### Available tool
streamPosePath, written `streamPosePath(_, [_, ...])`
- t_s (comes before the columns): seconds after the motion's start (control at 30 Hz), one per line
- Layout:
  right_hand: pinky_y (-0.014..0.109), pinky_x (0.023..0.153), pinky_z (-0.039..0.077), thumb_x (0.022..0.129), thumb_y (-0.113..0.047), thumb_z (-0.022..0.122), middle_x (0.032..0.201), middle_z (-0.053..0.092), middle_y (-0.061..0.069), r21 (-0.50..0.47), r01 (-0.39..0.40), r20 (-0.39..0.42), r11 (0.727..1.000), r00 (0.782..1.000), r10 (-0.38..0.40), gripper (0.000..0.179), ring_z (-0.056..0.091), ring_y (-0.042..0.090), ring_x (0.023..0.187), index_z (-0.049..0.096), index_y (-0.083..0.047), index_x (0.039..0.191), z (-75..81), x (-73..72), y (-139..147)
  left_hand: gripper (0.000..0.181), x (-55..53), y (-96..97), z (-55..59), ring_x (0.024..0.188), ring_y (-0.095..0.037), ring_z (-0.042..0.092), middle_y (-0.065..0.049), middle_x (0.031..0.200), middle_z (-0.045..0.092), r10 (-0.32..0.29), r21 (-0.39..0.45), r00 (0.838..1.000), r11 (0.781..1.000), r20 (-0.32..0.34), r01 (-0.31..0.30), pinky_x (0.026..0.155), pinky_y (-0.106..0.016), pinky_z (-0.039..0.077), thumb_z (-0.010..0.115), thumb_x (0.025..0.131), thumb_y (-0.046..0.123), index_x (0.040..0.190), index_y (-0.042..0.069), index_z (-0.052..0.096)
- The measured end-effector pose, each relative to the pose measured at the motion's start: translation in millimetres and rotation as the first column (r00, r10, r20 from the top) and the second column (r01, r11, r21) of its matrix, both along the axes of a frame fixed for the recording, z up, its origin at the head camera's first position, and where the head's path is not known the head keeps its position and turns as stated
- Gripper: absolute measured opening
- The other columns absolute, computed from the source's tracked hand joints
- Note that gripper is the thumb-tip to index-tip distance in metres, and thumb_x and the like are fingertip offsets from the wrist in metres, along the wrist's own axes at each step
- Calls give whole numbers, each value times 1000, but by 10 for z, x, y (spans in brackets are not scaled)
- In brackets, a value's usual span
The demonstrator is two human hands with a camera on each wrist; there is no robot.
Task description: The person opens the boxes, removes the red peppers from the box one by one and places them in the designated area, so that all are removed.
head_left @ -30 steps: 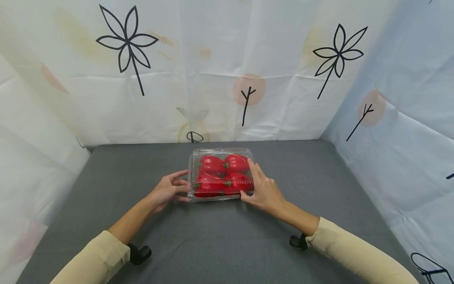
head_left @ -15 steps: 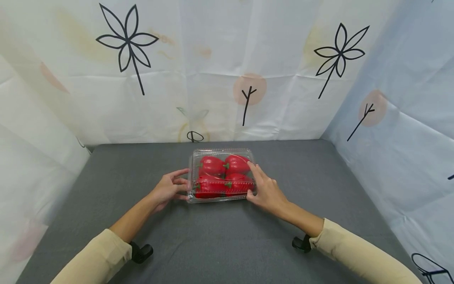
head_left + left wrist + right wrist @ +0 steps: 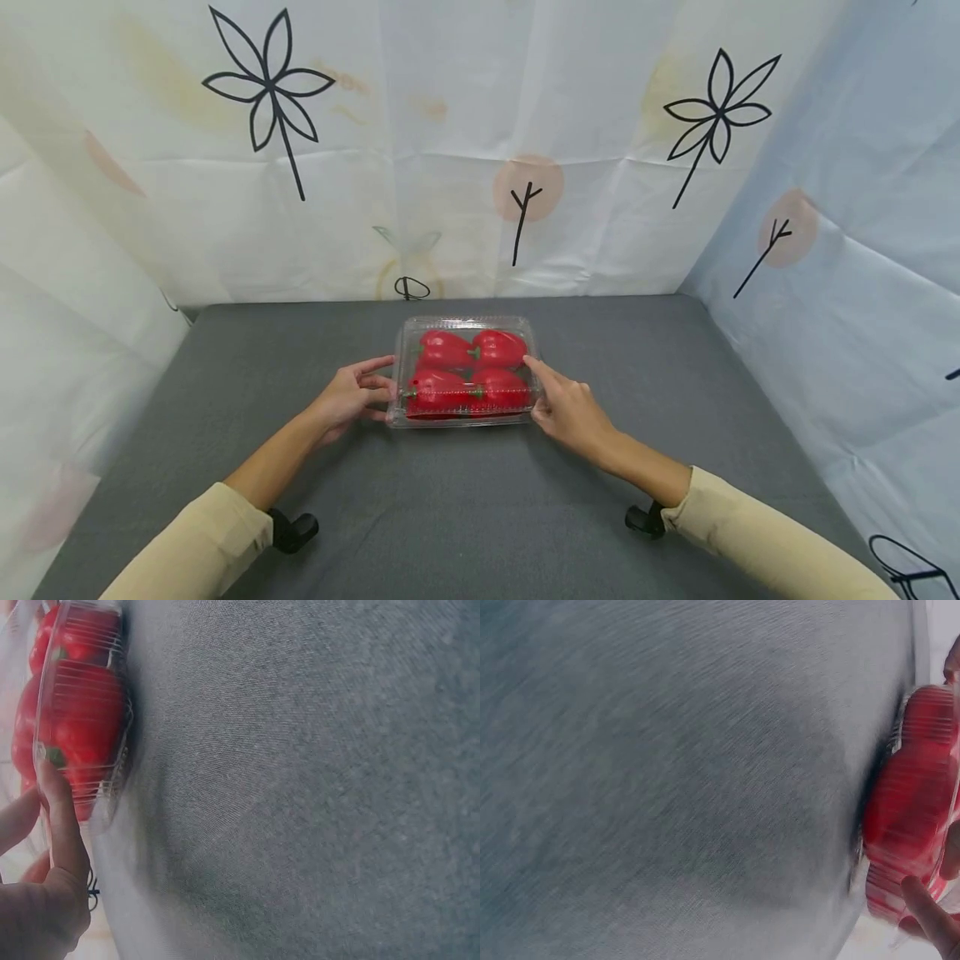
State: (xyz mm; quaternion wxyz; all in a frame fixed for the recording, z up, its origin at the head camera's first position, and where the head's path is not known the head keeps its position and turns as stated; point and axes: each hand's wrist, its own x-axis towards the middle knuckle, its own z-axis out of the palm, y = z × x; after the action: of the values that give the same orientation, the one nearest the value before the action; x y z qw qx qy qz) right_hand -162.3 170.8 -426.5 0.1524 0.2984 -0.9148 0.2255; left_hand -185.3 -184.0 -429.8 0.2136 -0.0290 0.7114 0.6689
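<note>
A clear plastic clamshell box (image 3: 467, 417) lies on the grey table with its lid down over several red bell peppers (image 3: 498, 350) with green stems. My left hand (image 3: 351, 402) holds the box's left side, its fingers along the rim; in the left wrist view a fingertip (image 3: 51, 776) lies right at the rim. At the right side, my right hand (image 3: 573, 417) holds the box between index finger and thumb, near the front right corner. The right wrist view has the fingers (image 3: 930, 911) partly cut off at the frame's edge, close against the ribbed wall.
A grey cloth covers the table (image 3: 465, 517). White fabric walls with printed flowers and trees stand behind the table (image 3: 450, 100) and on both sides. Dark straps with a small black part (image 3: 647, 521) sit at both wrists by the beige sleeves.
The box has shifted slightly left, and my left hand moved with it. My right thumb slid right along the front edge to the corner, and the index finger drew back toward the right rim.
</note>
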Motion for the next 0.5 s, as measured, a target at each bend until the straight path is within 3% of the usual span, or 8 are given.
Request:
streamPosePath(0.1, [16,43,25,73,7,68,77,58,5,34,2,-53,999,999,-1,68,25,-1,49,50,1,139,0,3,29,70,5,-20,7,91,-19,63,-7,100,65,-18,0,1000,1000,4,18,77,-38,61,66,94,2,154,5,31])
streamPosePath(0.17, [16,42,21,74,2,71,73,56,2,51,17,-79,999,997,-13,68,22,0,48,51,-1,139,13,0,36,70,13,-25,9,91,-18,63,-7,100,65,-21,7,1000,1000,4,21,76,-38,62,66,94,2,154,5,31])
streamPosePath(0.27, [17,41,18,75,-6,75,75,59,2,64,38,-93,997,995,-32,67,19,0,48,53,-5,139,37,-7,48,69,26,-23,5,91,-18,64,-7,100,64,-17,16,1000,1000,7,17,75,-38,62,66,94,2,154,5,32])
streamPosePath(0.5, [22,42,23,79,-17,75,89,71,8,20,73,-104,997,992,-71,64,24,5,49,53,-6,139,195,-72,97,72,54,-1,2,91,-19,64,-14,109,64,-12,20,1000,1000,13,12,76,-40,62,68,93,3,154,5,30])
